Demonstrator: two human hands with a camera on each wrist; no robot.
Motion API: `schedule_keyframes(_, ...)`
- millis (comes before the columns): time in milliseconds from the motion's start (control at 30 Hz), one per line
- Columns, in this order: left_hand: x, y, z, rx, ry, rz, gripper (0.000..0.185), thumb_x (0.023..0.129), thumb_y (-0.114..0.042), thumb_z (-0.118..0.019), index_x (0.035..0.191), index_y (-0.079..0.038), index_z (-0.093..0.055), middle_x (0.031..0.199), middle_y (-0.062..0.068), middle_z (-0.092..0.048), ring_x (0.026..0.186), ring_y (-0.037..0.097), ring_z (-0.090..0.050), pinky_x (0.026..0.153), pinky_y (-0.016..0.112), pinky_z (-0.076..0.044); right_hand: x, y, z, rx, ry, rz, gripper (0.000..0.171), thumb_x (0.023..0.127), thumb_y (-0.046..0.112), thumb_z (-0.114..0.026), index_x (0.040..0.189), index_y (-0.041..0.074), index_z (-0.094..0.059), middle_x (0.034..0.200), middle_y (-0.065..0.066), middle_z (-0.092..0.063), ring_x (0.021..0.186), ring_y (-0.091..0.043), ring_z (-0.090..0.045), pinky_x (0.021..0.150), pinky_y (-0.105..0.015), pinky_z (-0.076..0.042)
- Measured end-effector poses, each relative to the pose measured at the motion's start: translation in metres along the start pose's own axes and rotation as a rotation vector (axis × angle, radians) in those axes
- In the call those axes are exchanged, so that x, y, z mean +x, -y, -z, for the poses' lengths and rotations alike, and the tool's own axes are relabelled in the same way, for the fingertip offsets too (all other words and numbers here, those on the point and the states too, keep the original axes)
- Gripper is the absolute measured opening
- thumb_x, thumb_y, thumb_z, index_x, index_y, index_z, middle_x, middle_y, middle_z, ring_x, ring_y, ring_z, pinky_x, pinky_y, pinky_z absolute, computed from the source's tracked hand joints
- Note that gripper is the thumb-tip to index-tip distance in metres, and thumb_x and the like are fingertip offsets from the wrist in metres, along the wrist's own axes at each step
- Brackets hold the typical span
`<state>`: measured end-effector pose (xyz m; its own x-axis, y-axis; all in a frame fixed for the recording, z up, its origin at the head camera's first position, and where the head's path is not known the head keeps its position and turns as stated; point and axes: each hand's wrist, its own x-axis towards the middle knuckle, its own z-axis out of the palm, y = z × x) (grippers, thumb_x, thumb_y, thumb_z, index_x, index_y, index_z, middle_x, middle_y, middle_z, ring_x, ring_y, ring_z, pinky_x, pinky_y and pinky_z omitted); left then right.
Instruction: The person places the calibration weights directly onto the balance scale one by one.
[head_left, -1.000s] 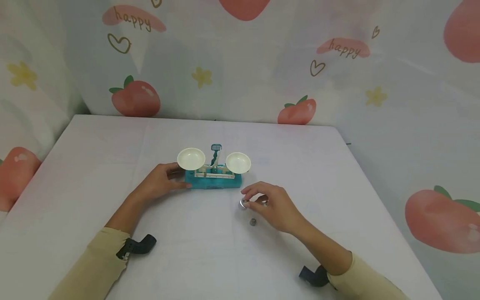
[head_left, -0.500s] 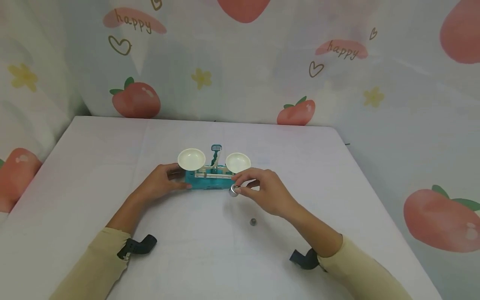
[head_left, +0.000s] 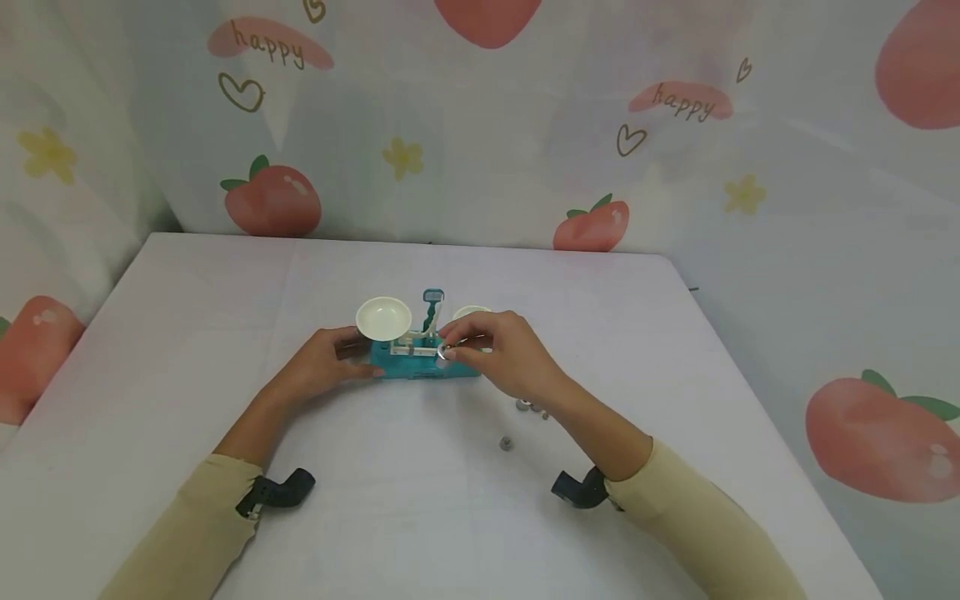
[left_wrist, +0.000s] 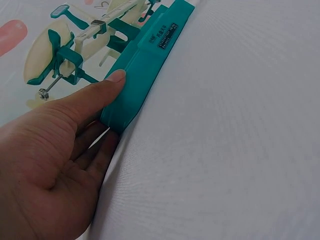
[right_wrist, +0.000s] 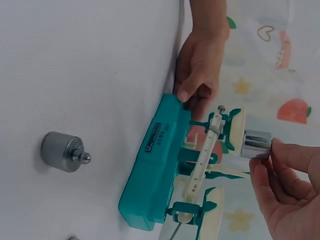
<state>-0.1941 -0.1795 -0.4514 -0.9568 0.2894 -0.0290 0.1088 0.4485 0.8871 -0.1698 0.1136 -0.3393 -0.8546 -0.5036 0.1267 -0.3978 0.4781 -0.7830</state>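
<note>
Two hands work at a small teal balance scale [head_left: 423, 354] that sits in the middle of the head view, on a white table [head_left: 187, 392]. The scale has a teal block base, a cream beam with a teal pointer post, and two round cream pans. The left pan [head_left: 383, 317] shows whole; the right pan [head_left: 471, 313] is mostly hidden behind the right hand [head_left: 498, 354]. That hand hovers over the scale's right half and pinches a shiny silver cylinder weight [head_left: 445, 353] between thumb and fingertips. The left hand [head_left: 322, 365] lies on the table at the scale's left end, fingers against the base. Below the right hand, a few small grey weights [head_left: 529, 407] lie together on the table, and one more small weight [head_left: 506, 443] lies apart, lower in the frame.

From the left wrist, the left hand [left_wrist: 55, 150] fills the lower left. Its thumb presses the long side of the teal base [left_wrist: 145, 65] and its other fingers lie close together, touching the base's near end.

From the right wrist, the scale [right_wrist: 160, 175] runs up the middle of the frame. At the right edge, the right hand's fingertips [right_wrist: 280, 165] pinch the silver cylinder [right_wrist: 256, 144] just beside the beam. A knobbed grey weight [right_wrist: 62, 151] lies on its side on the table at the left. The left hand [right_wrist: 200, 75] grips the base's far end near the top.
</note>
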Motion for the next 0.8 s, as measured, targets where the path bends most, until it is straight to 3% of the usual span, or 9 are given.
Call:
schedule_keyframes(500,-0.001,0.002,0.000,0.014,-0.004,-0.011,0.075,0.084,-0.018,-0.089,0.148,-0.001,-0.054,0.147,0.018,-0.057,0.135,0.038,-0.053,0.111,0.052,-0.044,0.024,0.014,-0.009,0.117,0.024,0.037,0.009,0.096,0.006,-0.075,0.105,0.004,-0.074,0.113,-0.005,-0.073,0.099,-0.013,-0.071,0.090,-0.025,-0.057)
schedule_keyframes(800,0.002,0.003,0.000,0.003,0.008,-0.040,0.074,0.084,-0.020,-0.089,0.147,-0.003,-0.055,0.145,0.015,-0.058,0.135,0.036,-0.054,0.111,0.051,-0.044,0.041,0.028,-0.014,0.090,0.000,0.051,0.008,0.096,0.006,-0.075,0.104,0.004,-0.075,0.106,-0.001,-0.073,0.097,-0.012,-0.071,0.089,-0.024,-0.057)
